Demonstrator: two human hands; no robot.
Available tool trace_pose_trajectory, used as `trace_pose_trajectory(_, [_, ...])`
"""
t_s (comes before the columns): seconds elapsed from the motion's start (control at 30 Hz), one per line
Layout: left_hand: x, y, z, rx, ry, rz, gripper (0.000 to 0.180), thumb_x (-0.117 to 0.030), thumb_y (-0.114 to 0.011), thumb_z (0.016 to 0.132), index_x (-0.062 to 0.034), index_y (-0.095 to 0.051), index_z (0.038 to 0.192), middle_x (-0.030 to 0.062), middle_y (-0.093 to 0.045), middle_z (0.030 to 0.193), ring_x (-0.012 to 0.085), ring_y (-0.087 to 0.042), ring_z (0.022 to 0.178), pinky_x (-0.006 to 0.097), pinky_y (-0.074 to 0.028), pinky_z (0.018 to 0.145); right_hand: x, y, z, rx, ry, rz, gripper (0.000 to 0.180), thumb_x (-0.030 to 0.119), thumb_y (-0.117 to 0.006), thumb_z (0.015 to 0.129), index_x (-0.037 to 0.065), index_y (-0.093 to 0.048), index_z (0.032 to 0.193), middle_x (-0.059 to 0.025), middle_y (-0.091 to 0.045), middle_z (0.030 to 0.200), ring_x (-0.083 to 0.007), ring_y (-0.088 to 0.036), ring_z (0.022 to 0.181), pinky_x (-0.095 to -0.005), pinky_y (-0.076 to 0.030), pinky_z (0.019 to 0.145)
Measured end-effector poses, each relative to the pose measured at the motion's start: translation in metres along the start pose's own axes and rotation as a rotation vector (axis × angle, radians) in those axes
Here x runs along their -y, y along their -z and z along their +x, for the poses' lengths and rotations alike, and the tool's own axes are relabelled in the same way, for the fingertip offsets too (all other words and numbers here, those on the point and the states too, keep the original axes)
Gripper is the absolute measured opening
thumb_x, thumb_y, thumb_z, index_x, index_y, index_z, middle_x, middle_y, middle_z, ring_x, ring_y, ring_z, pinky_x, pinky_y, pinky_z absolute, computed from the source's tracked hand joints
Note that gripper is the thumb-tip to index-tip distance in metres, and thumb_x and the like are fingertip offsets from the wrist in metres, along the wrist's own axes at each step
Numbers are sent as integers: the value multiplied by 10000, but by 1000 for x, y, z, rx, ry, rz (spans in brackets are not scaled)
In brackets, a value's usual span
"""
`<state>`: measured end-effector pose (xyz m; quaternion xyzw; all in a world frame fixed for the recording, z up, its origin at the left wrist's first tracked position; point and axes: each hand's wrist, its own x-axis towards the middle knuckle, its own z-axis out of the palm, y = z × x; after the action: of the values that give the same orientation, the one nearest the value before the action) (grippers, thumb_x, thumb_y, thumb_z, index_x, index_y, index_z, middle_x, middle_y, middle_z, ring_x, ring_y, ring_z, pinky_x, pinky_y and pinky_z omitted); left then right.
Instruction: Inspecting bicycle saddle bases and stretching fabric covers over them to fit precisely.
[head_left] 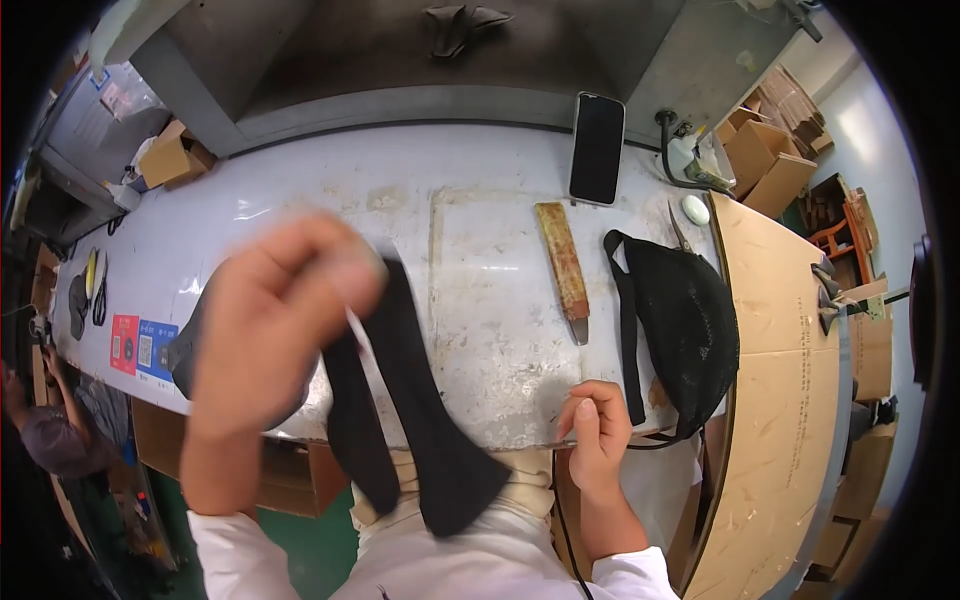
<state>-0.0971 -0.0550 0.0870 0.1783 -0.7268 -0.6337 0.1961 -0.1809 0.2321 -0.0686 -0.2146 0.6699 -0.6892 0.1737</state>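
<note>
Head view: long black fabric strip (400, 400), dangling.

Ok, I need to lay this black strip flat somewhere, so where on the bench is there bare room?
The widest bare patch of the white bench lies between the black strip under the left hand and the rusty flat bar. Bare surface also runs behind the left hand, up to the phone. It is crowded on the right: black mesh bag, wooden board, right hand.

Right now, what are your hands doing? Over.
Left hand raised, gripping black fabric strips, blurred. Right hand curled at white table edge, touching black cap's strap. Rusty file lies between.
</note>
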Motion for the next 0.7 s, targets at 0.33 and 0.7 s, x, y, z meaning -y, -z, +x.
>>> trace_pose_trajectory(0.33, [39,69,182,-505,-709,618,309,-306,-716,895,-5,-694,963,71,-681,938,144,-605,917,276,-447,868,-13,-2,0,-145,297,-368,99,44,-677,842,-11,-623,904,-121,-651,727,-202,-621,599,-275,-481,566])
trace_pose_trajectory(0.7, [117,-1,289,-318,-593,1256,564,-494,-608,889,-51,-598,1239,235,-512,1360,421,-353,1368,502,-274,1111,-10,-3,8,-104,395,-465,86,31,-663,824,13,-583,798,-86,-568,608,-193,-519,473,-282,-396,466])
